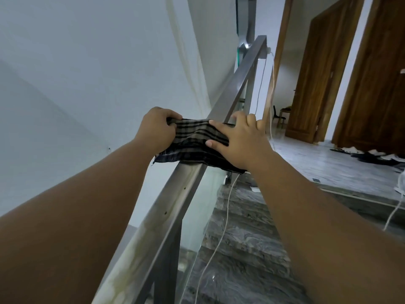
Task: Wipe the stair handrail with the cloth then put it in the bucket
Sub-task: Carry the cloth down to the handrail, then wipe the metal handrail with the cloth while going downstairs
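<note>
A square steel stair handrail [175,200] runs from the bottom left up to the top middle. A dark checked cloth [192,139] lies draped across it about halfway up. My left hand [156,130] grips the cloth's left end with curled fingers. My right hand [241,141] lies on the cloth's right half, thumb and forefinger spread flat on the fabric and the other fingers bent over the rail's far side. No bucket is in view.
A white wall is on the left. Dark stone stairs [241,238] rise on the right to a landing with wooden doors [317,73]. White cords [219,233] hang along the rail's glass panel. Shoes [368,155] lie on the landing floor.
</note>
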